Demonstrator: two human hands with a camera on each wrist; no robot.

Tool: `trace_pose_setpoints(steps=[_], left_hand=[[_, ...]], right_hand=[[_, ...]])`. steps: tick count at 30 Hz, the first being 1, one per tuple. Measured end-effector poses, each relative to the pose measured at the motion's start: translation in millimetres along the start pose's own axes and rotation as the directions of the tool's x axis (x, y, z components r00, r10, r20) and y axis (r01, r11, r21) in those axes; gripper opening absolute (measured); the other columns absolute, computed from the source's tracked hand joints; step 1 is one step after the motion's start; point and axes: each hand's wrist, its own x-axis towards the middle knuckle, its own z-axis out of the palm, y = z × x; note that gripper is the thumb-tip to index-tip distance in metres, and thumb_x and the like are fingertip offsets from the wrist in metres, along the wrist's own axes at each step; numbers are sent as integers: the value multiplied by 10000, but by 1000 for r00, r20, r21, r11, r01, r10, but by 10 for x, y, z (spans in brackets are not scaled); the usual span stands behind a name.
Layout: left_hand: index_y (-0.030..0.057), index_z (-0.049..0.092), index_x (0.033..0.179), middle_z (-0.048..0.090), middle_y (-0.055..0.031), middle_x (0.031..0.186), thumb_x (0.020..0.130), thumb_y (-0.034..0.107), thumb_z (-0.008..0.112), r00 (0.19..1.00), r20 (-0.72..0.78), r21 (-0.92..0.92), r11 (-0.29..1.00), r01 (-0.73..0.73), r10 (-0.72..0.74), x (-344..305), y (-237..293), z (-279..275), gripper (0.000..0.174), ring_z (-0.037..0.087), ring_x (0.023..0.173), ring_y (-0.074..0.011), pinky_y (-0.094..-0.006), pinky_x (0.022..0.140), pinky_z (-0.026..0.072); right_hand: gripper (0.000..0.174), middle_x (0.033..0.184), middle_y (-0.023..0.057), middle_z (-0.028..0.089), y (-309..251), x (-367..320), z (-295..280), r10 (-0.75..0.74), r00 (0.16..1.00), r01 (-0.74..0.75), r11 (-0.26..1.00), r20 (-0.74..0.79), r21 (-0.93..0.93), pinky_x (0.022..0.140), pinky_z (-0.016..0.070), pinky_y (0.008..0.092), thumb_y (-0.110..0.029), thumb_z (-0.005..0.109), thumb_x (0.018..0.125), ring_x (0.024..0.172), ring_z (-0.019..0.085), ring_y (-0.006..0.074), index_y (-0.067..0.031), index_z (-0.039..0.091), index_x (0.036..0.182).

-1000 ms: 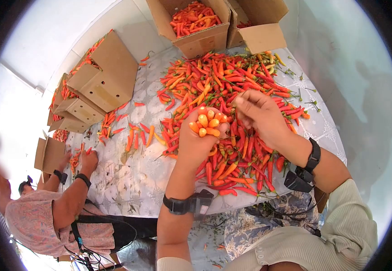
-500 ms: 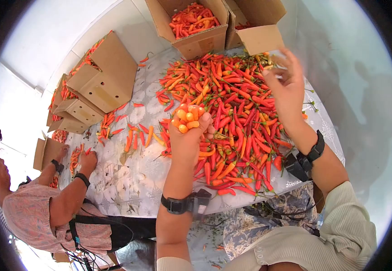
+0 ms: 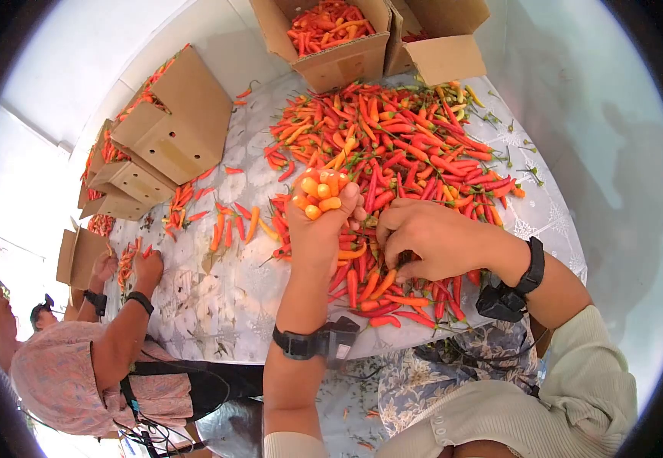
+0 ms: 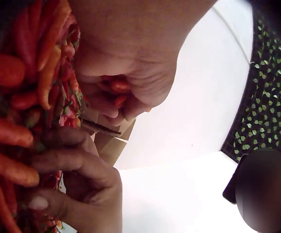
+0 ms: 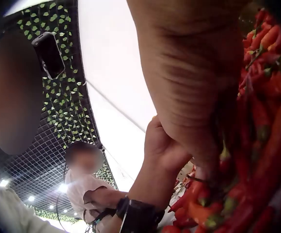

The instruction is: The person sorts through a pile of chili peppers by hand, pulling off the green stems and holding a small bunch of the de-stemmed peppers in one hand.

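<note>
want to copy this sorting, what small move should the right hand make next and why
Likely draw the right hand up with one orange chili and tuck it into the bunch: its fingers are curled down in the chili pile, right beside the left hand gripping that bunch upright.

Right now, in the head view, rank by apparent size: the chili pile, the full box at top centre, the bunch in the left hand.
1. Pile, clearly largest.
2. Box, though farthest from the camera.
3. Bunch, smallest, despite being nearest.
</note>
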Motion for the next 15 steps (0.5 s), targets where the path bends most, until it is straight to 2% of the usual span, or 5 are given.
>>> trace_pose_setpoints(steps=[1,5,11,14,15], left_hand=[[57,547,969,611,-55,744,834,93,672,1000,8,-1,1000,-1,1,-1,0,-1,187,585,603,-135,-228,492,439],[28,548,947,631,-74,807,821,79,682,1000,8,-23,999,22,-22,-12,9,19,191,627,669,-152,-248,558,497],[13,524,976,627,-64,866,814,41,678,996,73,117,991,-63,55,11,-57,18,226,643,773,-144,-253,666,525],[25,510,1005,620,-46,853,802,34,690,991,124,129,991,30,-46,-53,-37,63,272,635,729,-131,-241,624,516],[30,507,1013,618,-40,845,798,33,695,986,146,134,989,57,-76,-71,-13,81,286,629,707,-125,-235,605,510]], right_hand=[[176,824,61,581,4,-2,5,-11,1000,11,1000,-14,-6,765,445,372,-161,753,675,819,565,257,-70,660,794],[175,811,121,591,13,39,24,237,949,-188,955,-210,227,710,465,390,-134,692,747,799,589,292,-45,620,879],[137,840,126,608,72,90,60,403,712,-219,905,-575,364,687,481,340,-79,651,807,787,610,256,-24,604,923],[106,819,105,598,70,75,-6,216,732,-199,975,-647,101,680,480,319,-80,658,808,783,610,216,-21,621,889],[101,811,94,593,59,76,-7,248,722,-183,969,-646,167,681,477,313,-85,664,806,777,604,204,-21,626,875]])
